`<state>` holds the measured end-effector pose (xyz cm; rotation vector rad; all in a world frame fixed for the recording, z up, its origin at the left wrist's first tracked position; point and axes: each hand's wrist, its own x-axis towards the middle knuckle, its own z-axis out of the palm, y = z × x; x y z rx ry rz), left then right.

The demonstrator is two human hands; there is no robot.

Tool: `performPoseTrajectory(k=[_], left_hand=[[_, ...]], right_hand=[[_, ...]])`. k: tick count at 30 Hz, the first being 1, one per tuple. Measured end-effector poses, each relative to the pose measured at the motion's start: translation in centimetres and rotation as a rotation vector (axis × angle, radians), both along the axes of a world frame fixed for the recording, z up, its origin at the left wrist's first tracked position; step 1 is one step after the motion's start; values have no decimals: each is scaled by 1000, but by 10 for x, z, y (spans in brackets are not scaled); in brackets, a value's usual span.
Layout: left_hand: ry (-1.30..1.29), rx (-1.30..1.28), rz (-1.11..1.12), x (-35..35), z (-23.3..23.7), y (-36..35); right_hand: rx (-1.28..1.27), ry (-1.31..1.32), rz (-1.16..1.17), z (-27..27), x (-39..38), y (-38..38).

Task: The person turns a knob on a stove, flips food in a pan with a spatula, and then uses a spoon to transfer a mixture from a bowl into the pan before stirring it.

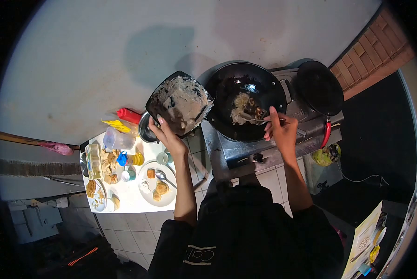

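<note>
My left hand point(167, 135) grips a black square bowl point(179, 103) smeared with pale batter, tilted up beside the rim of a black wok point(269, 90). My right hand point(281, 129) holds a metal spoon point(254, 119) whose tip rests in the pale and brown food point(244, 109) inside the wok. The wok sits on a metal gas stove point(245, 153).
A second black pan point(319, 86) with a red handle sits on the stove's right burner. Left of the stove, a white tray point(129, 195) carries plates of fried pieces, a spoon, bottles, an oil container and a red sauce bottle point(128, 115). Tiled counter lies below.
</note>
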<state>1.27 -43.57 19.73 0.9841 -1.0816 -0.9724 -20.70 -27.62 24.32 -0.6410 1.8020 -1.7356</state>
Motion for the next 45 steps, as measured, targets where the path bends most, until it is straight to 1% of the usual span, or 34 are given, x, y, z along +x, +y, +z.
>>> performPoseTrajectory(k=[5,7,11,15,17,20,22,28,31,33,35,38,41,45], left_hand=[[-66,28,-42,-5,15,7],[-96,40,-39,-7,16,9],[-163,45,-23,-7,12,9],[-113,56,-46,-8,11,12],[-82,45,-56,-9,9,12],[-97,45,-12,-9,8,12],[-122,39,2,-10,15,16],[-148,18,13,-9,11,15],[-167,32,30,-12,17,16],[-184,41,34,-14,17,16],[-144,29,9,-13,15,14],[-219,19,39,-13,18,13],[-171,39,34,-14,19,9],[-203,15,32,-13,23,6]], right_hand=[[-86,-65,-19,2,-18,2],[-151,-141,-11,1,-25,3],[-192,-128,15,8,-35,5],[-145,-152,53,1,-34,3],[-117,-158,45,-13,-29,2],[-51,-184,33,-32,-25,1],[4,-229,5,-35,-21,2],[-18,-249,-1,-47,-22,0],[-29,-223,-58,-45,-25,-4],[-6,-233,-47,-45,-27,-6],[14,-238,-35,-43,-30,-9],[-35,-247,-78,-38,-37,-7],[-96,-272,-83,-26,-40,-6],[-144,-241,-51,-14,-39,-4]])
